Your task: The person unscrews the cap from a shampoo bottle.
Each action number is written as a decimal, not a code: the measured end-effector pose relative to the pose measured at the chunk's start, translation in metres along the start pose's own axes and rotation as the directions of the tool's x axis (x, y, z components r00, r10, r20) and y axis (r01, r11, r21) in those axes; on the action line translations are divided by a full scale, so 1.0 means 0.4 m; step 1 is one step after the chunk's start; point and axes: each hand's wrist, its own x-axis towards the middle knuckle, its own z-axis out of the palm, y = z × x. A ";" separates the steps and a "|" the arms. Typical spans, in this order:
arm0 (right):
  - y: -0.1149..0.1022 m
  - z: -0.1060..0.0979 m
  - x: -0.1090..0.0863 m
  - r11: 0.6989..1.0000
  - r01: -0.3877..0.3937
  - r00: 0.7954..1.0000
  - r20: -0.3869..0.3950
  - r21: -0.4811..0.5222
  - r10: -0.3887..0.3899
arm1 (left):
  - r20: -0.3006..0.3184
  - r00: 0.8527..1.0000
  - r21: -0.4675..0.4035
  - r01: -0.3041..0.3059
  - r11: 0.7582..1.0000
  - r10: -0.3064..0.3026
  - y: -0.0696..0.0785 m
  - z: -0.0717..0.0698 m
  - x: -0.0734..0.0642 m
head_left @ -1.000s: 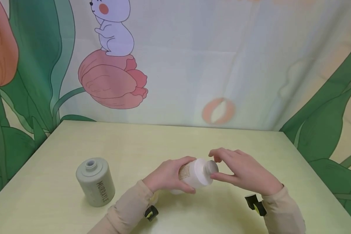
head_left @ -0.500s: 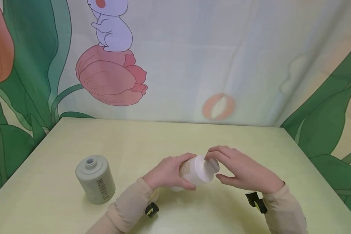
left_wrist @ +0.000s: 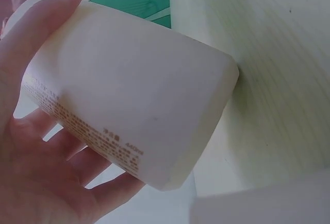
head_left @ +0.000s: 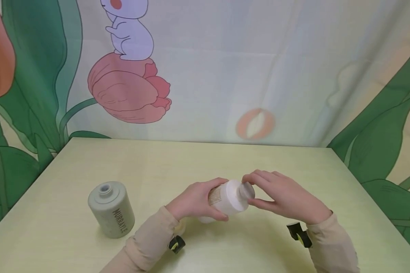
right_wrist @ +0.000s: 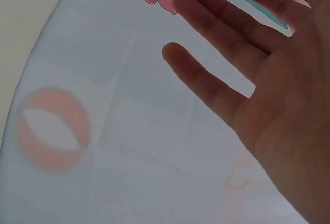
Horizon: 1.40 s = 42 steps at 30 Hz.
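Note:
My left hand [head_left: 194, 201] grips a white bottle [head_left: 230, 198] round its body, the thumb on the near side. The bottle lies tilted, its cap [head_left: 247, 190] up and to the right. Brown small print shows along the bottle [left_wrist: 139, 90] in the left wrist view, and its base edge is at or close to the table. My right hand [head_left: 285, 195] pinches the cap between thumb and fingertips. In the right wrist view only a sliver of white shows at those fingertips, and the right hand [right_wrist: 278, 95] has its other fingers stretched out.
A grey-green bottle [head_left: 112, 212] lettered MURRAYLE, with an open neck, stands upright on the left of the pale yellow table [head_left: 157, 163]. Partly hidden by the left sleeve is a small pale yellowish thing [head_left: 180, 228]. A printed curtain [head_left: 205, 76] hangs behind the table.
The right thumb, apart from the cap half a second ago, has come back against it, and the fingers have shifted on the cap. The left hand and bottle stay nearly in place.

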 end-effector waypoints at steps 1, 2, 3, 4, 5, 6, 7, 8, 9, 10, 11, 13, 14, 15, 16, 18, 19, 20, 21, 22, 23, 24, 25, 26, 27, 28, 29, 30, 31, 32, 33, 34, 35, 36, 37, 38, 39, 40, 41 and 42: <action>0.001 -0.002 0.000 0.999 0.032 0.999 -0.007 0.002 -0.032 | 0.003 1.000 -0.002 0.000 1.000 0.000 0.000 0.001 0.000; 0.003 -0.004 -0.001 0.998 0.059 0.998 -0.010 0.005 -0.059 | 0.005 1.000 -0.001 0.001 1.000 -0.001 0.001 0.001 -0.001; 0.004 -0.006 -0.001 0.997 0.079 0.997 -0.008 0.013 -0.079 | 0.006 1.000 -0.001 0.001 1.000 -0.001 0.001 0.001 -0.001; 0.004 -0.007 -0.001 0.996 0.088 0.996 -0.005 0.025 -0.088 | 0.005 1.000 -0.001 0.001 1.000 -0.001 0.002 0.001 -0.001; 0.005 -0.009 -0.001 0.996 0.084 0.996 0.002 0.042 -0.084 | 0.003 1.000 0.002 0.001 1.000 -0.001 0.002 0.001 -0.001; 0.005 -0.010 -0.001 0.996 0.070 0.997 0.011 0.057 -0.071 | 0.001 1.000 0.003 0.001 1.000 -0.001 0.003 0.001 -0.002; 0.004 -0.011 -0.001 0.997 0.047 0.999 0.019 0.068 -0.048 | -0.002 1.000 0.005 0.001 1.000 -0.001 0.003 0.001 -0.002; 0.004 -0.012 -0.002 0.997 0.012 0.999 0.028 0.076 -0.015 | -0.004 1.000 0.007 0.001 1.000 -0.001 0.004 0.001 -0.001; 0.002 -0.013 -0.002 0.996 -0.025 0.999 0.032 0.080 0.023 | -0.006 1.000 0.008 0.002 1.000 -0.002 0.004 0.000 -0.001; 0.001 -0.013 -0.002 0.995 -0.066 0.997 0.032 0.072 0.064 | -0.007 1.000 0.011 0.004 1.000 -0.004 0.004 0.000 -0.001; 0.000 -0.012 -0.002 0.993 -0.102 0.995 0.031 0.060 0.100 | -0.007 1.000 0.012 0.006 1.000 -0.006 0.005 0.000 -0.001; -0.002 -0.010 -0.001 0.988 -0.151 0.988 0.024 0.017 0.150 | -0.004 1.000 0.014 0.008 1.000 -0.008 0.006 0.000 -0.001; -0.003 -0.008 -0.001 0.986 -0.166 0.986 0.019 0.000 0.166 | -0.003 1.000 0.013 0.010 1.000 -0.010 0.006 0.000 -0.001; -0.003 -0.006 0.000 0.986 -0.168 0.986 0.013 -0.016 0.168 | -0.001 1.000 0.012 0.012 1.000 -0.012 0.005 0.000 -0.001; -0.002 -0.003 0.000 0.986 -0.162 0.987 0.010 -0.028 0.162 | 0.000 1.000 0.010 0.013 1.000 -0.013 0.005 0.000 -0.002; 0.000 0.002 0.000 0.991 -0.127 0.992 0.005 -0.032 0.127 | 0.002 1.000 0.005 0.015 1.000 -0.015 0.006 0.001 -0.002; 0.001 0.003 0.000 0.995 -0.099 0.995 0.003 -0.031 0.099 | 0.004 1.000 0.003 0.014 1.000 -0.014 0.006 0.001 -0.002; 0.003 0.003 -0.001 0.997 -0.067 0.998 0.001 -0.024 0.067 | 0.005 1.000 -0.001 0.013 1.000 -0.013 0.006 0.001 -0.002; 0.004 0.002 -0.001 0.999 -0.032 0.999 0.002 -0.014 0.032 | 0.005 1.000 -0.004 0.012 1.000 -0.012 0.006 0.001 -0.002; 0.005 0.000 -0.001 1.000 0.001 1.000 0.003 -0.003 -0.001 | 0.006 1.000 -0.006 0.012 1.000 -0.012 0.007 0.000 -0.003; 0.005 -0.003 -0.001 1.000 0.031 1.000 0.004 0.006 -0.031 | 0.008 1.000 -0.005 0.011 1.000 -0.011 0.007 0.000 -0.002; 0.005 -0.006 -0.001 0.998 0.053 0.999 0.006 0.016 -0.053 | 0.008 1.000 -0.003 0.010 1.000 -0.010 0.007 -0.001 -0.002; 0.005 -0.008 -0.001 0.998 0.062 0.998 0.010 0.024 -0.062 | 0.007 1.000 -0.002 0.007 1.000 -0.007 0.006 -0.001 -0.001; 0.004 -0.010 -0.001 0.998 0.059 0.998 0.013 0.034 -0.059 | 0.006 1.000 -0.002 0.007 1.000 -0.007 0.006 -0.001 -0.001; 0.003 -0.011 -0.001 0.998 0.046 0.999 0.014 0.034 -0.047 | 0.006 1.000 -0.001 0.006 1.000 -0.006 0.006 -0.001 -0.001; 0.003 -0.011 -0.001 0.999 0.025 1.000 0.012 0.028 -0.026 | 0.006 1.000 0.001 0.005 1.000 -0.005 0.005 0.000 -0.001; 0.002 -0.011 -0.002 1.000 0.000 1.000 0.010 0.022 0.000 | 0.005 1.000 -0.001 0.005 1.000 -0.005 0.005 0.000 -0.001; 0.001 -0.010 -0.003 1.000 -0.027 1.000 0.005 0.014 0.027 | 0.005 1.000 -0.005 0.005 1.000 -0.005 0.005 0.001 -0.001; 0.001 -0.009 -0.004 0.999 -0.050 0.999 -0.001 0.003 0.050 | 0.005 1.000 -0.006 0.006 1.000 -0.006 0.005 0.002 -0.002; 0.001 -0.008 -0.004 0.998 -0.064 0.998 -0.008 -0.013 0.063 | 0.007 1.000 -0.010 0.008 1.000 -0.007 0.005 0.003 -0.003; 0.001 -0.007 -0.005 0.997 -0.071 0.997 -0.016 -0.029 0.071 | 0.009 1.000 -0.012 0.008 1.000 -0.008 0.005 0.004 -0.003; 0.001 -0.006 -0.006 0.997 -0.072 0.997 -0.023 -0.040 0.071 | 0.011 1.000 -0.014 0.010 1.000 -0.010 0.006 0.005 -0.003; 0.002 -0.005 -0.006 0.997 -0.063 0.998 -0.030 -0.046 0.062 | 0.013 1.000 -0.015 0.010 1.000 -0.010 0.006 0.006 -0.003; 0.003 -0.005 -0.005 0.998 -0.050 0.998 -0.033 -0.047 0.048 | 0.013 1.000 -0.013 0.009 1.000 -0.009 0.006 0.006 -0.003; 0.003 -0.005 -0.005 0.998 -0.032 0.999 -0.031 -0.046 0.031 | 0.015 1.000 -0.011 0.009 1.000 -0.009 0.006 0.006 -0.002; 0.005 -0.006 -0.004 0.999 -0.012 1.000 -0.027 -0.045 0.011 | 0.016 1.000 -0.010 0.009 1.000 -0.009 0.006 0.006 -0.002; 0.005 -0.008 -0.004 0.999 0.007 1.000 -0.020 -0.035 -0.008 | 0.016 1.000 -0.007 0.009 1.000 -0.008 0.006 0.005 -0.002; 0.006 -0.010 -0.003 0.999 0.026 1.000 -0.011 -0.022 -0.026 | 0.015 1.000 -0.002 0.009 1.000 -0.009 0.006 0.004 -0.001; 0.006 -0.013 -0.002 0.999 0.042 0.999 0.002 -0.006 -0.042 | 0.014 1.000 0.002 0.007 1.000 -0.007 0.005 0.002 -0.001; 0.007 -0.015 0.000 0.999 0.051 0.999 0.014 0.009 -0.051 | 0.012 1.000 0.009 0.007 1.000 -0.007 0.005 0.000 -0.001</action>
